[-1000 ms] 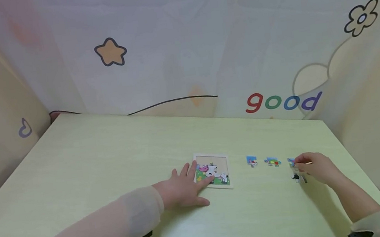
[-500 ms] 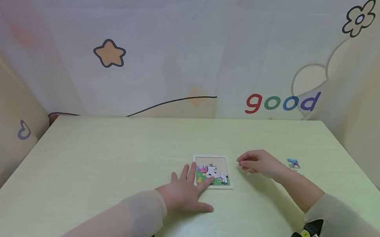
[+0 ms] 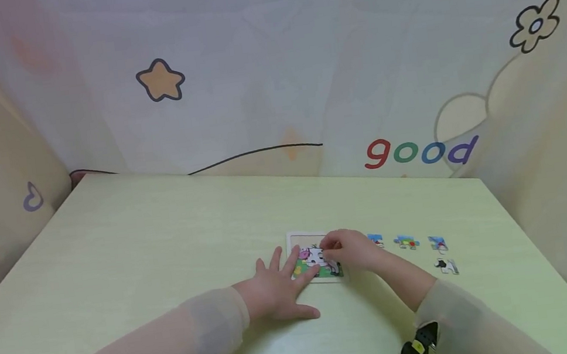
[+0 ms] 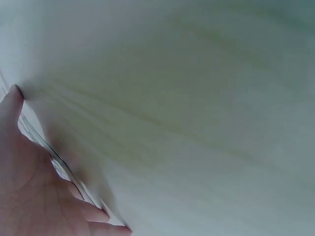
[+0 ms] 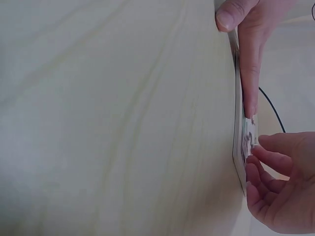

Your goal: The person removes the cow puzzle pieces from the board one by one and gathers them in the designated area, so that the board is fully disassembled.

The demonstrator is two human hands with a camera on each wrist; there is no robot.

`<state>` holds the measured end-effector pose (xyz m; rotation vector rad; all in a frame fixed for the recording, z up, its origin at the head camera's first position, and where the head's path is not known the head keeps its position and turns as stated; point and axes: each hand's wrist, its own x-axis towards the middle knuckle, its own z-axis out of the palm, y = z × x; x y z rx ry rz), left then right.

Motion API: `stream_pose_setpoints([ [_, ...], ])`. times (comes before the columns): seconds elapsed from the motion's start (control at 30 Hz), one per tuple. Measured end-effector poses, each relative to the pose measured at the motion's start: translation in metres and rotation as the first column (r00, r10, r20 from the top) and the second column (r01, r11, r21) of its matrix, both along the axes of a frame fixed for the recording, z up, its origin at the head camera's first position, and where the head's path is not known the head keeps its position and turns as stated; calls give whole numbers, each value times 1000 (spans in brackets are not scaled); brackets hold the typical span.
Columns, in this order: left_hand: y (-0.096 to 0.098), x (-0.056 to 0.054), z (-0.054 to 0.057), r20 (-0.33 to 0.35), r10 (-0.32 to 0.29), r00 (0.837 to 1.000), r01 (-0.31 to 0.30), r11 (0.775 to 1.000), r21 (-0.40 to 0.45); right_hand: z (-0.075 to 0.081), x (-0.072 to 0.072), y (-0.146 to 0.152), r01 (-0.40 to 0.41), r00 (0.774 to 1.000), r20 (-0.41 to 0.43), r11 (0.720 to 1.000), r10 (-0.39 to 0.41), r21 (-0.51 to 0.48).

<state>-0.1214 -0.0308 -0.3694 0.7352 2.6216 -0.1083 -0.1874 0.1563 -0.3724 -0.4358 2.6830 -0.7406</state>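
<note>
A square cow jigsaw board (image 3: pixel 299 239) with a pale rim lies on the table. Its lower part shows a cow, a pink snout and green grass; bare wood shows along the top. My left hand (image 3: pixel 278 291) rests on its left side, fingers spread and straight, thumb on the table. Over the board's right side, my right hand (image 3: pixel 354 250) pinches a small puzzle piece (image 5: pixel 255 140) between thumb and fingertips, low against the board. The fingers mostly hide that piece, and I cannot tell whether it sits in the recess.
To the right lie loose puzzle pieces: a blue one (image 3: pixel 375 238) partly behind the right hand, a colourful one (image 3: pixel 406 241), another blue one (image 3: pixel 437 243) and a black-and-white one (image 3: pixel 447 266). A printed cloth (image 3: pixel 251 86) hangs behind the pale table (image 3: pixel 163 233).
My right hand has travelled left from the loose pieces to the board, carrying a puzzle piece. The loose pieces it covered show again. My left hand has stayed on the board.
</note>
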Motion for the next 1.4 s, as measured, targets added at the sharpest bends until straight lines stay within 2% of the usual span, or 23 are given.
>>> stream_pose_setpoints([
  [0.27,-2,-2,1,8,-4,1000,4,1000,10,-4,-8,-7,121,991,63,988,-115,-100],
  [0.5,-5,-4,0,10,0,1000,0,1000,18,0,-10,-1,240,966,157,944,-207,-228],
  [0.63,-5,-5,-1,16,8,1000,-8,1000,25,4,-8,12,282,952,191,929,-240,-240],
  [0.9,-6,-4,0,7,14,1000,-14,1000,21,7,-7,43,321,939,216,909,-268,-265],
  [1.1,-6,-4,-2,-18,1,1000,0,1000,21,14,-1,65,321,940,203,915,-276,-246],
  [1.27,-5,-2,-3,-19,-8,1000,8,1000,17,12,9,88,306,945,197,916,-260,-261],
  [1.4,-3,0,-3,-16,-16,1000,16,999,32,13,17,107,313,943,188,922,-273,-228],
])
